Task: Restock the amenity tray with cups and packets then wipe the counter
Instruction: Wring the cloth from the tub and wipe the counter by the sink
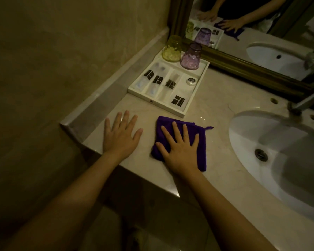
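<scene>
A white amenity tray (153, 102) sits on the beige counter (212, 105) near the back corner. Inside it lie several white packets with black labels (157, 80) and a small round item (191, 81). A yellow cup (172, 48) and a purple cup (191, 56) stand upside down at the tray's far end. A folded purple cloth (166, 125) lies on the counter in front of the tray. My right hand (179, 147) presses flat on the cloth with fingers spread. My left hand (121, 134) rests flat and spread on the bare counter, left of the cloth.
A white oval sink (261, 131) with a metal drain (261, 154) takes up the right side, with a faucet (301, 103) behind it. A framed mirror (243, 67) stands along the back. A tiled wall and raised ledge (101, 98) bound the counter's left side.
</scene>
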A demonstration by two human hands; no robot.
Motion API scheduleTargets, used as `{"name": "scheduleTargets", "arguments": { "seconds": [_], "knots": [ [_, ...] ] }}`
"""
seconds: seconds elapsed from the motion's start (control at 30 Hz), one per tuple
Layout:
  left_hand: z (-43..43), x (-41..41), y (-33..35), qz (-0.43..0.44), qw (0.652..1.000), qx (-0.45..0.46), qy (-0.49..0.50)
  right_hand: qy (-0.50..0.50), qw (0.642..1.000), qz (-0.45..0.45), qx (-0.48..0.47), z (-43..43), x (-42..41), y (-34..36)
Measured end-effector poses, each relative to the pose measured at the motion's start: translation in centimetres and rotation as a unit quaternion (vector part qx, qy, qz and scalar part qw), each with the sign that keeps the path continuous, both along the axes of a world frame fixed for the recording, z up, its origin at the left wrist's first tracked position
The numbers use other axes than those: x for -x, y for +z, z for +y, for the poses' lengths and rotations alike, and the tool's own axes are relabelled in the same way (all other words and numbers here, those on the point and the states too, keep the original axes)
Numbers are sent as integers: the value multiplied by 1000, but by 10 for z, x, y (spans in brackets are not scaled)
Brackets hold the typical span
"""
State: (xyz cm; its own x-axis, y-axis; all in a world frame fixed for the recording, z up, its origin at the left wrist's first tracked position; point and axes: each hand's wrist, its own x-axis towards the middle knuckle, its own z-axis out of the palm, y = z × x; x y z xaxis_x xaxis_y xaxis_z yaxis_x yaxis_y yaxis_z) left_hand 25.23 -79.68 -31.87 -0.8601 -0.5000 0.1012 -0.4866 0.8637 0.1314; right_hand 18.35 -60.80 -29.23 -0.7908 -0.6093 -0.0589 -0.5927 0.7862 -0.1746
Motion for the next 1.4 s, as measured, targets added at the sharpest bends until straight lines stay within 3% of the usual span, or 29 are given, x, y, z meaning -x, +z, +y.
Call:
{"name": "scheduleTargets", "arguments": {
  "seconds": [0.37, 0.57, 0.83, 1.1, 1.4],
  "knots": [
    [3, 0, 2, -17, 1000, -10, 10, -43, 999, 15, 3, 48, -3, -2],
    [17, 7, 5, -38, 996, -39, 67, -34, 999, 7, 15, 49, 35, -1],
    [32, 13, 15, -75, 988, -59, 119, 67, 998, -16, -2, 57, 82, 2],
    [9, -2, 20, -106, 990, -57, 74, 185, 982, -27, -14, 95, 16, 2],
    [7, -3, 15, -55, 996, -42, 65, 139, 990, -14, -9, 46, -31, -1]
  ]
}}
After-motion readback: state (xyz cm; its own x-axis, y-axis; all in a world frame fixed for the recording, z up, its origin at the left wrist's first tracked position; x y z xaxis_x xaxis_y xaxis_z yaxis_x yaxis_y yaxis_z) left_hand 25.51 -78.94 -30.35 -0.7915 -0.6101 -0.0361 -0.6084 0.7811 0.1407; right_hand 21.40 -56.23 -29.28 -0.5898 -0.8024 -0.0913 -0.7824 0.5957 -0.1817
